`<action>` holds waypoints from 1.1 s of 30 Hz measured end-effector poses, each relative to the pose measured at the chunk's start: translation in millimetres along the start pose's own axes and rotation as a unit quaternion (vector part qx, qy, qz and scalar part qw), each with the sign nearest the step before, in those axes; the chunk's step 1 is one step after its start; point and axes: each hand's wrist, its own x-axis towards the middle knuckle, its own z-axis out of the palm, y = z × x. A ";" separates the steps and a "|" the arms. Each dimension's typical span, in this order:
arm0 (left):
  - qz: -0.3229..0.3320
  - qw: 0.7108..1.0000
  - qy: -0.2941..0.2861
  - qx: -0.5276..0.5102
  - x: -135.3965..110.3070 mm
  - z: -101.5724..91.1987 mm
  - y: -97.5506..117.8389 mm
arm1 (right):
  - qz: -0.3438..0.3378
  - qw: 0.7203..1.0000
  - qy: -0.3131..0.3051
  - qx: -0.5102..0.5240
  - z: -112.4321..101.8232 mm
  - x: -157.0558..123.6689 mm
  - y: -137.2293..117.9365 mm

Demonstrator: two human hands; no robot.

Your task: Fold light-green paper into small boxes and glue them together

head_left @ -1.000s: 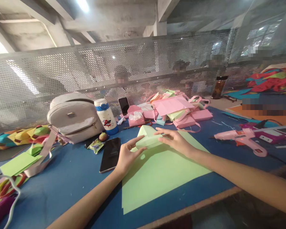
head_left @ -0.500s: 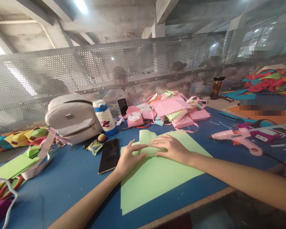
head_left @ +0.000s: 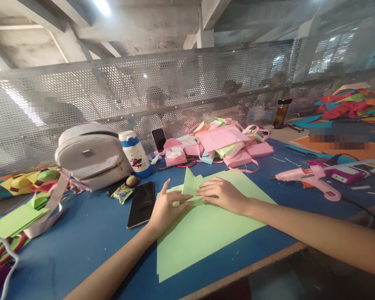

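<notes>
Paper piece [head_left: 188,183], your left hand [head_left: 166,207] at eight o'clock, right hand [head_left: 223,195] at three, each grip clamped on it, green sheets [head_left: 206,237] beneath.

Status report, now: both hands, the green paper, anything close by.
Left hand and right hand both on folded green piece, partly raised. Piece over larger green paper. Black phone flat beside left hand.
</notes>
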 end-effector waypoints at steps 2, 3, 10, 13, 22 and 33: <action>0.006 1.000 0.000 0.007 0.0 -0.3 0.5 | -0.001 1.000 0.002 0.002 -0.5 -0.1 0.1; 0.007 1.000 0.000 0.010 -0.1 -0.3 0.6 | -0.002 1.000 0.004 0.002 -0.5 -0.1 0.3; 0.011 1.000 -0.005 0.002 0.4 0.7 -2.7 | -0.006 0.999 0.036 -0.012 5.3 5.7 -5.1; 0.013 1.000 -0.007 0.004 1.1 0.5 -2.3 | -0.006 0.998 0.056 -0.010 7.8 9.5 -8.3; -0.016 0.999 0.005 -0.041 1.8 0.3 -0.2 | 0.025 0.998 0.061 0.017 -1.9 4.7 -3.3; -0.026 0.999 0.005 -0.045 1.8 -1.1 0.1 | 0.034 0.998 0.044 0.037 -9.9 5.2 3.3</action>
